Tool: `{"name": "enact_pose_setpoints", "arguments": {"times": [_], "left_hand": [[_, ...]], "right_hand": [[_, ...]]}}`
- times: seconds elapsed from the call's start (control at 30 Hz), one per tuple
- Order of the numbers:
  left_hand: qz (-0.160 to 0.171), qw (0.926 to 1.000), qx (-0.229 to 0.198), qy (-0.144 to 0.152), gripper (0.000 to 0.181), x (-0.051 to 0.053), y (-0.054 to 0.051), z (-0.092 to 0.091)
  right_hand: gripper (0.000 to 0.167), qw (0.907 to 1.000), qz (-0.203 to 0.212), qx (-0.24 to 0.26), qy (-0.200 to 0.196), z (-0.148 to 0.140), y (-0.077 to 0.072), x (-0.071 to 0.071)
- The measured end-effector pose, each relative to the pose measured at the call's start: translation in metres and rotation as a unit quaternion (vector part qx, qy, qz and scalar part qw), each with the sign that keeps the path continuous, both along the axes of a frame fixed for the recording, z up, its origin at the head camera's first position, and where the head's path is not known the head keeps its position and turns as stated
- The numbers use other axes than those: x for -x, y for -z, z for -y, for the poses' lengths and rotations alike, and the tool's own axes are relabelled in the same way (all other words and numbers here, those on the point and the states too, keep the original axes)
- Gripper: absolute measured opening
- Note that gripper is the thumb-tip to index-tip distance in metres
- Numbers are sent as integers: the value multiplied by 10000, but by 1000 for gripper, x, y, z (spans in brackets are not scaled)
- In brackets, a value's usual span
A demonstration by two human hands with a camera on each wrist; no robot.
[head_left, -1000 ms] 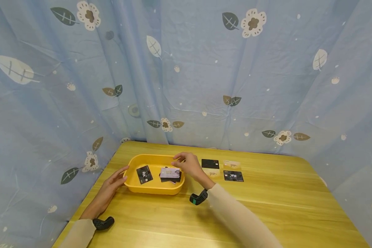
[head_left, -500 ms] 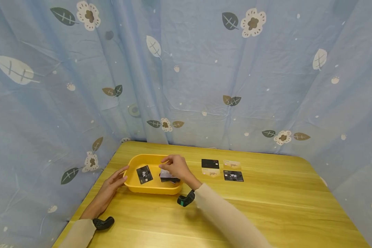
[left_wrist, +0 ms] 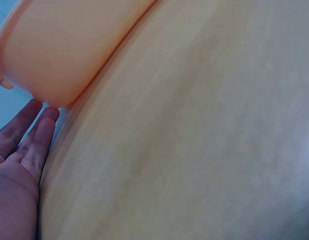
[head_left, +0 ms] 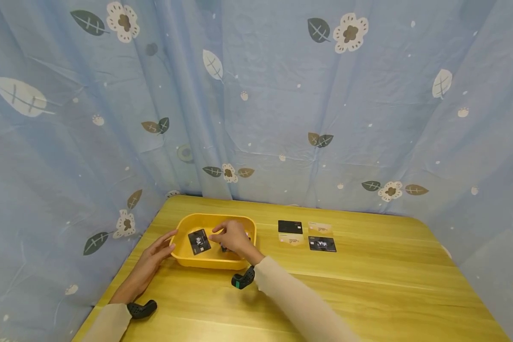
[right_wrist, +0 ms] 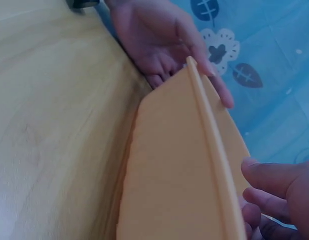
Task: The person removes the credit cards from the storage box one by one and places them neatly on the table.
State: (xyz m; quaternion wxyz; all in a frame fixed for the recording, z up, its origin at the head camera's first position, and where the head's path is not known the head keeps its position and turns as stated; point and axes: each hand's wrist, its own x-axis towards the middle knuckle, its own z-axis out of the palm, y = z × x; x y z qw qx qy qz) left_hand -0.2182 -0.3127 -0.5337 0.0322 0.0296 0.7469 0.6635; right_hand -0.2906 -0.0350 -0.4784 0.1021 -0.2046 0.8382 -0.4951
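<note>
A curtained-off nook, in a home or elsewhere I can't tell. Blue flowered curtain [head_left: 265, 114] hangs beyond the right hand [head_left: 234, 236] and outside the left hand [head_left: 152, 255]; a wood-grain table [head_left: 367, 270] spreads below both.

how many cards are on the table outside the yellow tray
4, clustered: black card, back left; gold card, front left; second gold card, back right; black Vip card, front right. Any underneath would be hidden.

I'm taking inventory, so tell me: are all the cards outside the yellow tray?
No, a black Vip card lies inside the yellow tray, near the right hand.
</note>
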Motion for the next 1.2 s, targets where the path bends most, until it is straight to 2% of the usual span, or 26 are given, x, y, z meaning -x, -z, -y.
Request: {"name": "enact_pose_setpoints", "arguments": {"times": [0.33, 0.5, 0.7, 0.9, 1.2], "left_hand": [[-55, 10000, -20, -8, 61, 1, 0, 0], [-76, 10000, -39, 33, 62, 0, -1, 1], [-89, 9999, -26, 60, 61, 0, 0, 2], [-72, 10000, -42, 27, 61, 0, 0, 2], [-88, 9999, -108, 46, 61, 0, 1, 2]], "right_hand": [[35, 9990, 434, 27, 55, 21, 8, -1], [36, 9988, 478, -38, 128, 26, 12, -1], [37, 9988, 269, -363, 170, 30, 15, 0], [35, 9974, -184, -672, 178, 37, 17, 1], [43, 9886, -549, -1349, 381, 46, 23, 2]]}}
